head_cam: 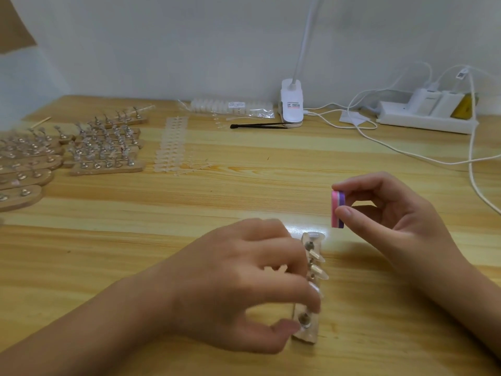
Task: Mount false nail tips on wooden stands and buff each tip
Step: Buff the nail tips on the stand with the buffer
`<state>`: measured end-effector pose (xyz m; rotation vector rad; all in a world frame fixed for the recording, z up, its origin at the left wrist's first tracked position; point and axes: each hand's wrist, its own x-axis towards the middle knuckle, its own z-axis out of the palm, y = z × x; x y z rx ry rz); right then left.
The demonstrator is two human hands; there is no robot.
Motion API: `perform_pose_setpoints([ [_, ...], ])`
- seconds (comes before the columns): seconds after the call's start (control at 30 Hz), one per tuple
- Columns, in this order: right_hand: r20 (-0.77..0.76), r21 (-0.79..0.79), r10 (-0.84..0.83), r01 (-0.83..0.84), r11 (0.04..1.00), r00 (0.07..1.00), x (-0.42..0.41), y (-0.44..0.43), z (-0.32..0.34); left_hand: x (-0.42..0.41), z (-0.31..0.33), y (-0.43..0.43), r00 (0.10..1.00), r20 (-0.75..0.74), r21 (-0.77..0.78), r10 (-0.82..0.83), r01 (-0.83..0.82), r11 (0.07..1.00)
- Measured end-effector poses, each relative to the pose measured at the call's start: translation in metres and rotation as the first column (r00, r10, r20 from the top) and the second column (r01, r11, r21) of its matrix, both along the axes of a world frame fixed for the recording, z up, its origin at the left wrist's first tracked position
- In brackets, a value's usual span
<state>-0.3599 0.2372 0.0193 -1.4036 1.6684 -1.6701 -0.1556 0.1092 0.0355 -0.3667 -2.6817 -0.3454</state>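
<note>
A wooden stand (311,272) lies lengthwise on the table in front of me, with several clear nail tips (317,257) mounted on its metal pegs. My left hand (238,283) curls over the stand's left side, thumb at its near end and fingers on the middle pegs, hiding part of it. My right hand (387,213) is raised above and to the right of the stand. It pinches a pink and purple buffer block (337,209) between thumb and forefinger, held upright and clear of the tips.
More wooden stands (105,147) with pegs are stacked at the far left. Strips of loose nail tips (170,143) lie mid-table. At the back are a bag of tips (230,105), black tweezers (260,125), a clip lamp (292,103), a power strip (425,115) and white cables (423,156).
</note>
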Motion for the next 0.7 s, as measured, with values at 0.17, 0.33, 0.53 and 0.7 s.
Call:
perform_pose_setpoints([
  [0.17, -0.02, 0.015, 0.01, -0.009, 1.0, 1.0, 0.001, 0.0, 0.0, -0.001, -0.005, 0.004, 0.993, -0.112, -0.162, -0.028, 0.01, 0.987],
  [0.33, -0.007, 0.015, 0.002, -0.002, 1.0, 1.0, 0.001, 0.0, 0.001, 0.0, -0.003, 0.009, 0.976, -0.211, -0.204, -0.053, 0.009, 0.979],
  [0.53, 0.126, 0.036, -0.017, 0.013, 0.999, 0.992, -0.003, -0.001, 0.004, 0.0, 0.001, 0.012, 0.995, -0.069, 0.736, 0.073, 0.001, 0.677],
  [0.7, 0.22, 0.037, 0.03, -0.039, 0.999, 0.975, -0.001, 0.001, 0.005, -0.01, -0.008, 0.004, 0.971, 0.22, 0.93, 0.098, -0.239, 0.278],
])
